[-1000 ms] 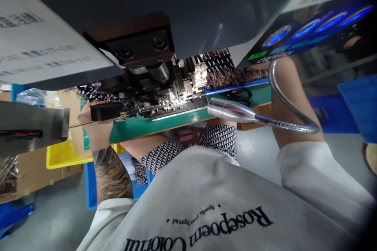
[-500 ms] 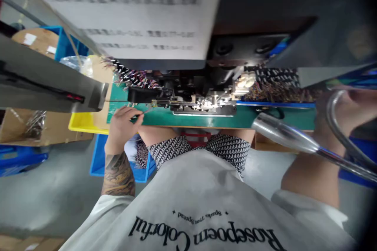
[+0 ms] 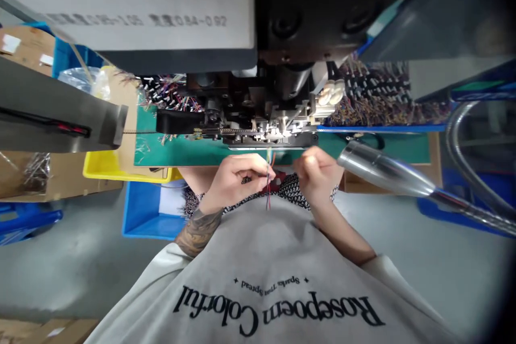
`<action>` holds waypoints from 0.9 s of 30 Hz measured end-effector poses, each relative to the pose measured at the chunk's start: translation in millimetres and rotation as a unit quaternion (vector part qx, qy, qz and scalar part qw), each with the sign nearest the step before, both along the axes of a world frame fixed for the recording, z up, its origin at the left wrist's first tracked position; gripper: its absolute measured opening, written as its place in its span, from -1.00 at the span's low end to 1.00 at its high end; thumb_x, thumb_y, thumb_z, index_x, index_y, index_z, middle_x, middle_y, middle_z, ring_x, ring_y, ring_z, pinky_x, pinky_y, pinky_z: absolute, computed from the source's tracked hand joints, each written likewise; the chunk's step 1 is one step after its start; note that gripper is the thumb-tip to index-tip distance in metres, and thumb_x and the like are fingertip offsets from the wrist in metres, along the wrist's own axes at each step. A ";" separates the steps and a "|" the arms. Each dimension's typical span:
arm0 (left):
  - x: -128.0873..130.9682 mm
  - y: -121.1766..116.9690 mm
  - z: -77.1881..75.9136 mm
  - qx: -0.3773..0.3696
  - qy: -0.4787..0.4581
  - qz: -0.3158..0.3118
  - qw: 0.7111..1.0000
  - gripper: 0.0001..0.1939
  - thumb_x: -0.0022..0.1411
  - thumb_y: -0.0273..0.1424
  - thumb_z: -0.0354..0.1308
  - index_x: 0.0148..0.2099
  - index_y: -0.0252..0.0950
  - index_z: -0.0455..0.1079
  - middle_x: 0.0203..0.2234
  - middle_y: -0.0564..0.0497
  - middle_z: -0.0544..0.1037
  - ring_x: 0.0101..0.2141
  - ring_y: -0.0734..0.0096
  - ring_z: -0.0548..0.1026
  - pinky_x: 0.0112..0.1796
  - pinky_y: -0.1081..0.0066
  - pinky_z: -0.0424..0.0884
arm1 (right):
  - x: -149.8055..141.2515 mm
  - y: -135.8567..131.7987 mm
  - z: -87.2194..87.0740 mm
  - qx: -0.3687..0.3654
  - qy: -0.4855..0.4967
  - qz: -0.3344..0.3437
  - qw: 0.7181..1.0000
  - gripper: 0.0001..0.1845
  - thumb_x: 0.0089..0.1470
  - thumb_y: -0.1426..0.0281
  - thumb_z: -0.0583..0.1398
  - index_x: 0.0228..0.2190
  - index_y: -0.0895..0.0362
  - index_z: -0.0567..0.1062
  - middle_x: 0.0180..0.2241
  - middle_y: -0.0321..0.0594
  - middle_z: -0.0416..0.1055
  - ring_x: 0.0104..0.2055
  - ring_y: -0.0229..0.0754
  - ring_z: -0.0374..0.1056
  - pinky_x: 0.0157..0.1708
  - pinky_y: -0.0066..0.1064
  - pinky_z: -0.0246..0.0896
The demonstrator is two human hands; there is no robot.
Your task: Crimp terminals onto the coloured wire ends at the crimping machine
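My left hand (image 3: pixel 242 178) is closed in a pinch in front of the machine, in the middle of the view. Between its fingertips it grips a small bundle of thin coloured wires (image 3: pixel 268 193), whose ends stick out above and below the fingers. To its right is my right hand (image 3: pixel 318 174), slightly blurred, its fingers curled together; what they hold, if anything, I cannot make out. A gap separates the two hands. Just beyond them stands a metal crimping-type machine (image 3: pixel 278 128) with a bright steel plate along its front, above the green bench mat (image 3: pixel 193 155).
A lamp head on a flexible metal neck (image 3: pixel 382 169) juts in close beside my right hand. Bundles of wires (image 3: pixel 371 97) lie behind the machine on both sides. A yellow tray (image 3: pixel 116 166) and blue bin (image 3: pixel 149 226) are at the left. A grey metal arm (image 3: pixel 56 113) reaches in.
My left hand has moved right from the bench's left end to the middle. My right hand has come in from the far right, behind the lamp neck. The view has shifted slightly.
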State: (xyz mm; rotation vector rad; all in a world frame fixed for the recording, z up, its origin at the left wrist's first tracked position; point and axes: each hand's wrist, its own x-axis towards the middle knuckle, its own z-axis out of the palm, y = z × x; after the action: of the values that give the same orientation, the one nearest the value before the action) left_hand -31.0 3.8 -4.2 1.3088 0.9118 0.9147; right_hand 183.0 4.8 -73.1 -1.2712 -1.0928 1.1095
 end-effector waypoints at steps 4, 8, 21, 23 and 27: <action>18.6 0.4 -1.1 -0.082 -0.047 0.026 0.995 -0.83 0.33 -0.27 0.40 -0.23 -0.27 0.62 -0.27 -0.08 0.68 -0.47 0.46 0.60 -0.51 0.46 0.59 | -14.3 2.4 20.5 -0.019 0.070 0.049 0.996 -0.59 0.23 -0.01 0.30 -0.43 0.05 0.54 -0.58 -0.34 0.36 -0.58 -0.31 0.22 -0.56 -0.40 0.19; 20.5 1.1 -5.0 -0.076 -0.012 0.038 0.996 -0.88 0.29 -0.33 0.43 -0.23 -0.29 0.64 -0.34 -0.02 0.67 -0.51 0.49 0.60 -0.51 0.51 0.60 | -19.1 9.2 40.6 -0.025 0.069 0.119 0.990 -0.78 0.11 0.14 0.38 -0.37 0.03 0.68 -0.68 -0.46 0.22 -0.63 -0.35 0.11 -0.59 -0.43 0.18; 23.0 11.8 -4.3 0.001 0.059 0.145 0.988 -0.89 0.26 -0.38 0.38 -0.20 -0.29 0.70 -0.30 -0.06 0.75 -0.37 0.37 0.69 -0.43 0.49 0.64 | -37.5 24.6 56.3 -0.011 0.014 0.023 1.000 -0.84 0.07 0.23 0.42 -0.41 0.06 0.73 -0.63 -0.35 0.34 -0.52 -0.26 0.25 -0.50 -0.37 0.25; 26.4 12.5 -6.5 0.027 0.072 0.177 0.981 -0.93 0.24 -0.40 0.40 -0.26 -0.29 0.69 -0.34 -0.05 0.75 -0.36 0.36 0.69 -0.39 0.48 0.64 | -40.2 24.6 55.8 -0.003 -0.005 0.000 1.000 -0.83 0.07 0.23 0.41 -0.42 0.06 0.73 -0.61 -0.31 0.38 -0.45 -0.20 0.36 -0.44 -0.35 0.34; 28.8 12.2 -17.2 0.042 0.074 0.206 0.975 -0.92 0.27 -0.39 0.40 -0.28 -0.28 0.68 -0.39 -0.01 0.73 -0.37 0.38 0.69 -0.33 0.46 0.65 | -42.0 24.3 53.1 0.007 -0.021 0.008 1.000 -0.84 0.09 0.24 0.39 -0.38 0.05 0.75 -0.58 -0.32 0.43 -0.41 -0.20 0.41 -0.38 -0.34 0.40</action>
State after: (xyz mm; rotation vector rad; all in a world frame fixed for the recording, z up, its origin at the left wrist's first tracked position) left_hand -2.2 16.1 -21.4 1.2957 1.3040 1.1967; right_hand 141.0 29.1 -19.9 -1.2828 -1.1406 1.0896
